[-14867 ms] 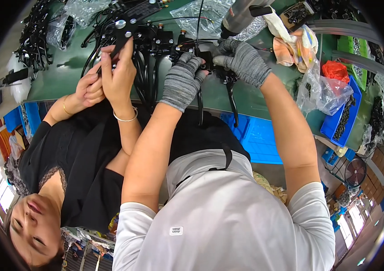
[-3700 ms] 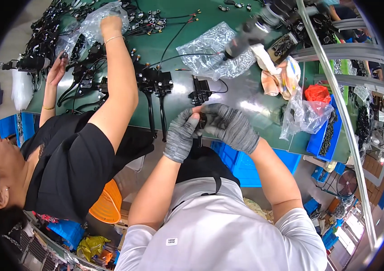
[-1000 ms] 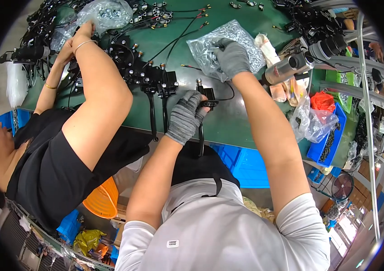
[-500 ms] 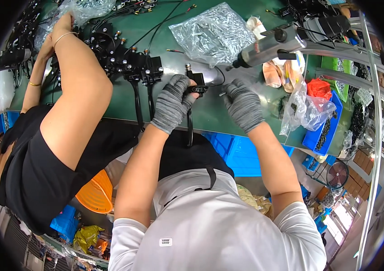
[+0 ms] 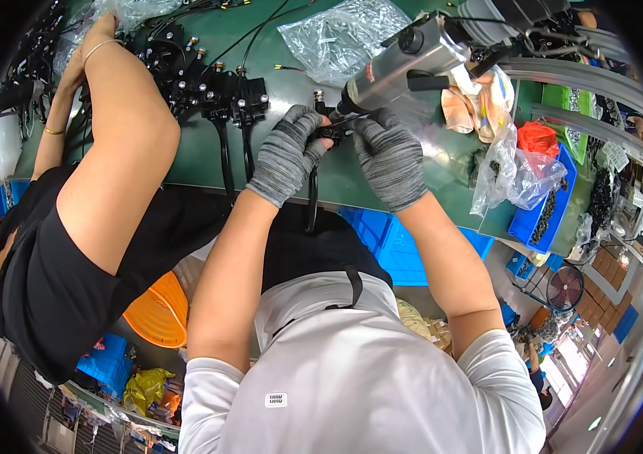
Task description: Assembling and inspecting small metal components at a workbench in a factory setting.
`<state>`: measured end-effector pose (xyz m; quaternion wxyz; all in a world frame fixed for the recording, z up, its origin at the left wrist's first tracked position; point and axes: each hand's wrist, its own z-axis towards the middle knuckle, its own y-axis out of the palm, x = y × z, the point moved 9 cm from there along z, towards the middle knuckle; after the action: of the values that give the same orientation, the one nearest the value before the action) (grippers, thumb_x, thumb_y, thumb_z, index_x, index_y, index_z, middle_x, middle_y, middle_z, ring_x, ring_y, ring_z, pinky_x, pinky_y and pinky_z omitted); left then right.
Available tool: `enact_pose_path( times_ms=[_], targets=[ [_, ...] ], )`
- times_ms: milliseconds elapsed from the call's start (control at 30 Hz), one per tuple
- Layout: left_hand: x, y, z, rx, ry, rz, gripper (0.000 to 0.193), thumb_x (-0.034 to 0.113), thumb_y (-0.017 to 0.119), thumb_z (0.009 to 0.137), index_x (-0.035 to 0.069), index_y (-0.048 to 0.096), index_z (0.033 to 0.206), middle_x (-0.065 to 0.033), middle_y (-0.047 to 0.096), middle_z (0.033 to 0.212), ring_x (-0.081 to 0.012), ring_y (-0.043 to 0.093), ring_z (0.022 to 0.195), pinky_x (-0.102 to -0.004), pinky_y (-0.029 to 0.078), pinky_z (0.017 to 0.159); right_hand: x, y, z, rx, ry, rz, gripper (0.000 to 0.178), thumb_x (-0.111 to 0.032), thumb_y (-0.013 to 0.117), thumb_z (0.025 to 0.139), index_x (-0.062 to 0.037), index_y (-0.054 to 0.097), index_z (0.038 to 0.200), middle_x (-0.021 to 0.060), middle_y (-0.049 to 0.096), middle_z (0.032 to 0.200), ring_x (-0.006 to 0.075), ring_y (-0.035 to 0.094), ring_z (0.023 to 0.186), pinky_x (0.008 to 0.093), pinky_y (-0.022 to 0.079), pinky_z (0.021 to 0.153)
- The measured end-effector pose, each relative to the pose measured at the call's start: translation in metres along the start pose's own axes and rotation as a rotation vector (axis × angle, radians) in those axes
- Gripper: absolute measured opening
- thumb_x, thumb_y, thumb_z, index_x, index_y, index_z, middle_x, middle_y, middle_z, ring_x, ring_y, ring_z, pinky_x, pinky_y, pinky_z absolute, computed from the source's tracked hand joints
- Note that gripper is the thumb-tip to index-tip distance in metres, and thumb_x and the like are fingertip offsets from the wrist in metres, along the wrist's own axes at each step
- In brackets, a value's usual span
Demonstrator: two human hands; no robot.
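My left hand (image 5: 289, 155), in a grey knit glove, grips a small black lever part (image 5: 326, 136) whose long black arm hangs down over the bench edge. My right hand (image 5: 392, 157), also gloved, is closed around the tip of a silver power screwdriver (image 5: 404, 64) that hangs slanted from above, its bit pressed onto the black part. Both hands meet at the near edge of the green bench (image 5: 291, 49).
A person in black on my left stretches an arm (image 5: 113, 144) across the bench to a row of black lever parts (image 5: 211, 87). A clear bag of screws (image 5: 344, 34) lies behind the tool. More clear bags (image 5: 518, 174) and blue bins (image 5: 544, 219) stand at right.
My right hand left the screw bag, took hold of the hanging screwdriver and drew it down onto the part in my left hand. The neighbour's arm stays stretched over the bench.
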<state>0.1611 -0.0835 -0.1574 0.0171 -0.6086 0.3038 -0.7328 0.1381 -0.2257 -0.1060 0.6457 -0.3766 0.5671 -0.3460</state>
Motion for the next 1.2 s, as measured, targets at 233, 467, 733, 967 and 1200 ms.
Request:
enact_pose_path(
  times_ms=[233, 467, 733, 967, 1200],
  targets=[
    [-0.004, 0.001, 0.002, 0.002, 0.008, -0.009, 0.034, 0.010, 0.076, 0.079, 0.005, 0.064, 0.110, -0.0137, 0.060, 0.104, -0.0323, 0.062, 0.094, -0.0385, 0.052, 0.083, -0.015, 0.011, 0.010, -0.175, -0.184, -0.190, 0.026, -0.007, 0.062, 0.082, -0.0100, 0.069, 0.106, 0.0153, 0.063, 0.096, 0.0348, 0.062, 0.090, 0.0447, 0.051, 0.078],
    [-0.008, 0.005, 0.001, -0.011, -0.025, -0.007, 0.035, 0.013, 0.077, 0.078, 0.007, 0.064, 0.110, -0.0119, 0.060, 0.108, -0.0322, 0.063, 0.097, -0.0389, 0.052, 0.086, 0.049, 0.011, -0.022, -0.135, 0.153, -0.037, 0.031, -0.014, 0.057, 0.092, -0.0080, 0.060, 0.122, 0.0214, 0.062, 0.100, 0.0400, 0.060, 0.093, 0.0491, 0.049, 0.082],
    [-0.005, 0.005, 0.003, -0.036, 0.016, -0.002, 0.033, 0.015, 0.076, 0.080, 0.008, 0.064, 0.110, -0.0097, 0.061, 0.105, -0.0302, 0.063, 0.098, -0.0378, 0.052, 0.086, 0.062, 0.028, -0.040, -0.177, 0.022, -0.235, 0.023, -0.013, 0.058, 0.089, -0.0114, 0.065, 0.111, 0.0181, 0.063, 0.097, 0.0398, 0.062, 0.088, 0.0473, 0.052, 0.076],
    [-0.012, 0.005, 0.000, -0.033, -0.008, 0.025, 0.033, 0.019, 0.075, 0.081, 0.009, 0.064, 0.111, -0.0098, 0.061, 0.108, -0.0302, 0.063, 0.100, -0.0388, 0.052, 0.086, 0.011, -0.011, -0.010, 0.076, 0.149, 0.424, 0.018, -0.007, 0.073, 0.086, -0.0061, 0.069, 0.104, 0.0048, 0.071, 0.095, 0.0139, 0.063, 0.084, 0.0289, 0.050, 0.076],
    [-0.010, 0.006, 0.001, -0.020, 0.012, 0.052, 0.039, 0.016, 0.074, 0.083, 0.005, 0.061, 0.118, -0.0108, 0.061, 0.110, -0.0290, 0.062, 0.103, -0.0355, 0.051, 0.092, -0.027, 0.003, 0.007, 0.189, -0.228, 0.252, 0.019, -0.005, 0.079, 0.076, -0.0074, 0.069, 0.092, 0.0074, 0.070, 0.090, 0.0250, 0.065, 0.088, 0.0345, 0.050, 0.079]
  ],
)
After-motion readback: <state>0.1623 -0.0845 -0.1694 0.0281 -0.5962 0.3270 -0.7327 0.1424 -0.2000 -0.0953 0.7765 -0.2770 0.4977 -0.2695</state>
